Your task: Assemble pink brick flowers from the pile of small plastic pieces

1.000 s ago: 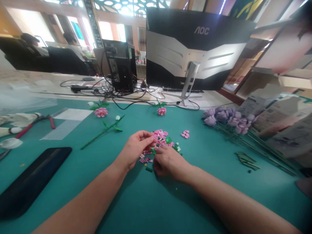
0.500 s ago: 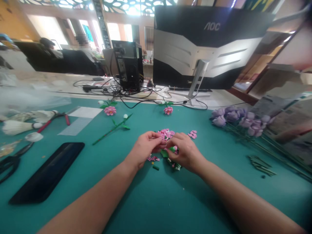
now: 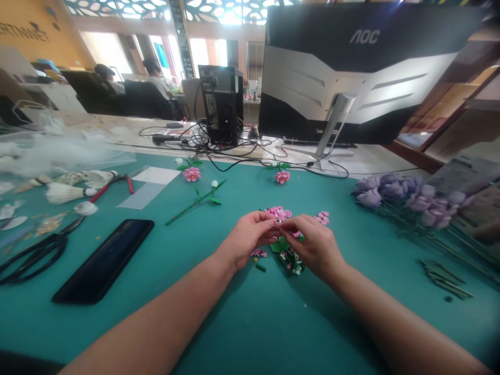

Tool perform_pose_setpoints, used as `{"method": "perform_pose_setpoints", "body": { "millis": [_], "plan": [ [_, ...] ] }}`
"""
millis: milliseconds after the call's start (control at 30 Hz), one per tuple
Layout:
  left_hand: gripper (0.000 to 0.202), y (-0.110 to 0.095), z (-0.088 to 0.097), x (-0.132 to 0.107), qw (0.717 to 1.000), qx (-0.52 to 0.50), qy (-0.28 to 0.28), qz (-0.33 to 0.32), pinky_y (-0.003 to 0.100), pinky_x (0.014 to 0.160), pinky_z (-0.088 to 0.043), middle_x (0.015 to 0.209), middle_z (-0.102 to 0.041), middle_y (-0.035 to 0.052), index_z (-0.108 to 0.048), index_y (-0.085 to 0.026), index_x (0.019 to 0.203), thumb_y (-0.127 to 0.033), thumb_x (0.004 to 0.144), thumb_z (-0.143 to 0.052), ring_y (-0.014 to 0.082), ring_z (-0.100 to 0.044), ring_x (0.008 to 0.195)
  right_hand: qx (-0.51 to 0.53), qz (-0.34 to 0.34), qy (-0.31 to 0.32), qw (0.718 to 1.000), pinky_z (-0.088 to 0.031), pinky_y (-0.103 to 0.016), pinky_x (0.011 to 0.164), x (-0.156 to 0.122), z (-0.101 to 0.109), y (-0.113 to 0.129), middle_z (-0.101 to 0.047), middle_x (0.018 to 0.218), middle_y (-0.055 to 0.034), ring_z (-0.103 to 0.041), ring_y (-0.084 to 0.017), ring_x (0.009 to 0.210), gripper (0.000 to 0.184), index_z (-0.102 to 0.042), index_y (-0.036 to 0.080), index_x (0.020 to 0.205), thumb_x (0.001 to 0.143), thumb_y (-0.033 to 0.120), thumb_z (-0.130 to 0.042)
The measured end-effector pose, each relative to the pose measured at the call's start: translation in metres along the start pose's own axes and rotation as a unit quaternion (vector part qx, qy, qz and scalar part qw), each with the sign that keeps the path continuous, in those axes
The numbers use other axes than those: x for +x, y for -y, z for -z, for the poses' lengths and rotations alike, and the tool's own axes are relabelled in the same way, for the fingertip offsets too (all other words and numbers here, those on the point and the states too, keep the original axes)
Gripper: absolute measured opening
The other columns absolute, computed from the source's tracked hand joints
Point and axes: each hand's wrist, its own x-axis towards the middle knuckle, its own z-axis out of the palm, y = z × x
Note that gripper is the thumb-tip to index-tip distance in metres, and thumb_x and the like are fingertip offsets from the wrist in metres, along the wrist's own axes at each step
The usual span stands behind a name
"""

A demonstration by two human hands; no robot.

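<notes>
My left hand (image 3: 250,237) and my right hand (image 3: 314,245) meet fingertip to fingertip above a small heap of pink and green toy bricks (image 3: 287,255) on the teal mat (image 3: 250,323). Both hands are pinched closed; what sits between the fingers is too small to make out. More pink pieces (image 3: 278,212) lie just behind the fingers, and a small pink cluster (image 3: 323,217) lies to the right. A short green piece (image 3: 260,267) rests below my left hand.
A black phone (image 3: 104,259) lies at the left, with scissors (image 3: 31,252), shuttlecocks (image 3: 62,192) and red-handled pliers (image 3: 113,183) beyond. A green stem (image 3: 194,202), two pink brick flowers (image 3: 191,174) (image 3: 282,176), purple brick flowers (image 3: 402,194), green rods (image 3: 445,278) and a monitor (image 3: 351,73) surround the work area.
My right hand lifted off the mat and moved up to meet my left hand's fingertips. The camera view shifted, so everything slid right in the picture.
</notes>
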Motion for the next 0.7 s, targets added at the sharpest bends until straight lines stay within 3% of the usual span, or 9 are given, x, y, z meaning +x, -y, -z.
{"method": "perform_pose_setpoints", "body": {
  "millis": [200, 333, 500, 700],
  "plan": [
    [0.017, 0.0010, -0.0012, -0.0004, 1.000, -0.025, 0.011, 0.004, 0.029, 0.079, -0.052, 0.092, -0.068, 0.0089, -0.058, -0.014, 0.088, -0.023, 0.078, -0.068, 0.0142, -0.066, 0.080, -0.005, 0.004, -0.031, 0.999, -0.044, -0.027, 0.067, 0.0011, -0.0012, 0.0036, -0.062, 0.075, -0.0025, -0.057, -0.016, 0.073, 0.008, -0.060, 0.021, 0.079, 0.083, 0.016, -0.054],
    [0.018, 0.0015, -0.0013, -0.0010, 1.000, 0.009, 0.006, -0.010, 0.023, 0.067, -0.049, 0.082, -0.065, 0.0038, -0.061, -0.014, 0.083, -0.025, 0.073, -0.072, 0.0106, -0.062, 0.070, 0.076, -0.063, -0.019, 0.995, -0.044, -0.025, 0.062, 0.0018, 0.0002, 0.0052, -0.060, 0.074, -0.0012, -0.055, -0.014, 0.069, 0.004, -0.058, 0.021, 0.077, 0.081, 0.020, -0.057],
    [0.019, 0.0040, -0.0018, -0.0004, 0.998, 0.044, -0.013, -0.043, 0.021, 0.060, -0.044, 0.072, -0.062, 0.0012, -0.063, -0.014, 0.079, -0.027, 0.070, -0.073, 0.0084, -0.056, 0.063, 0.194, -0.158, 0.000, 0.968, -0.046, -0.026, 0.058, 0.0022, -0.0005, 0.0037, -0.062, 0.074, -0.0008, -0.055, -0.013, 0.063, 0.010, -0.058, 0.020, 0.080, 0.081, 0.030, -0.060],
    [0.017, 0.0041, -0.0023, 0.0008, 0.996, 0.058, -0.027, -0.067, 0.023, 0.062, -0.046, 0.072, -0.064, 0.0031, -0.065, -0.013, 0.077, -0.026, 0.069, -0.073, 0.0098, -0.057, 0.063, 0.301, -0.193, 0.018, 0.934, -0.046, -0.027, 0.058, 0.0013, -0.0072, -0.0014, -0.062, 0.075, -0.0018, -0.055, -0.014, 0.065, 0.018, -0.060, 0.020, 0.083, 0.079, 0.037, -0.065]
  ]
}}
